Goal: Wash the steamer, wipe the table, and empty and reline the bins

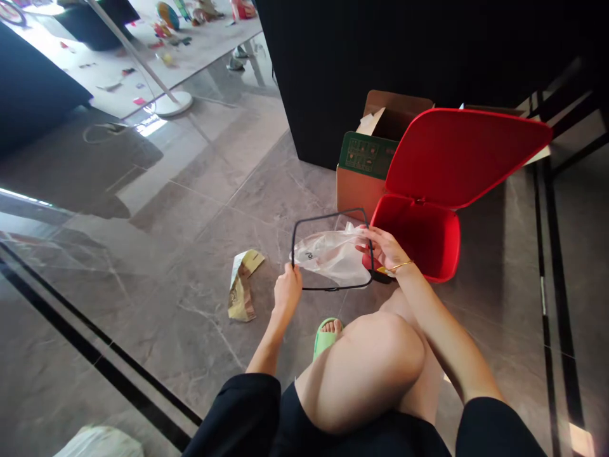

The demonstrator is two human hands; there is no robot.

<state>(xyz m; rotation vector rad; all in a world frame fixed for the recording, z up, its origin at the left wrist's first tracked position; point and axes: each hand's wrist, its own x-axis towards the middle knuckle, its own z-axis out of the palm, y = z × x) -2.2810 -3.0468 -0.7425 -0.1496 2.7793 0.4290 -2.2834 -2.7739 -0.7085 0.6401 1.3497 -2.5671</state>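
My left hand point(288, 291) is closed around the left side of a thin black rectangular bag-holding frame point(328, 289). A clear, crumpled plastic bag point(328, 251) hangs within the frame's outline, stretched toward its right side. There, the fingers of my right hand point(387, 249) pinch the bag's edge against the frame; a gold bracelet circles that wrist. Just right of this hand stands a red trash bin point(450, 244), its red lid point(471, 155) tilted up and back. The inside of the bin is partly visible.
Behind the bin is an open cardboard box point(359, 187) against a black panel point(323, 76). A torn wrapper point(245, 285) lies on the grey tile floor point(190, 266). Farther back are a white stand base point(172, 103) and scattered toys point(169, 16). A green slipper point(325, 339) is below.
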